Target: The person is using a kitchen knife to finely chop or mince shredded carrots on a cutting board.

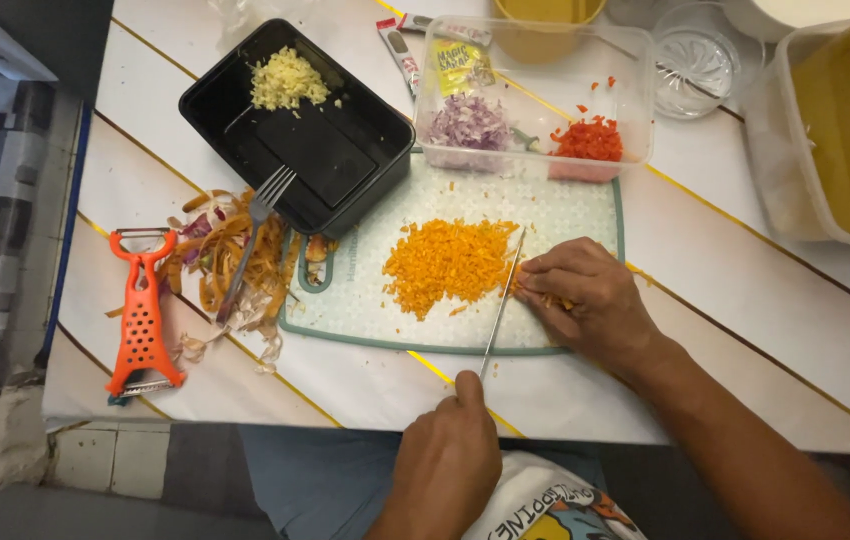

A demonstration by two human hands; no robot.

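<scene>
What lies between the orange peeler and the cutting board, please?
In the head view, a pile of vegetable peels lies between the peeler and the cutting board, with a fork resting across it, tines against the black tray.

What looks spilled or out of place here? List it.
Vegetable peelings lie heaped on the bare table beside the cutting board, with a fork resting across them. A few red bits are scattered apart from their pile in the clear container.

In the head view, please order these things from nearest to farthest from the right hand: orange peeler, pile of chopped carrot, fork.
From the right hand:
1. Pile of chopped carrot, just left of it on the cutting board.
2. Fork, farther left, over the peelings.
3. Orange peeler, at the far left.
</scene>
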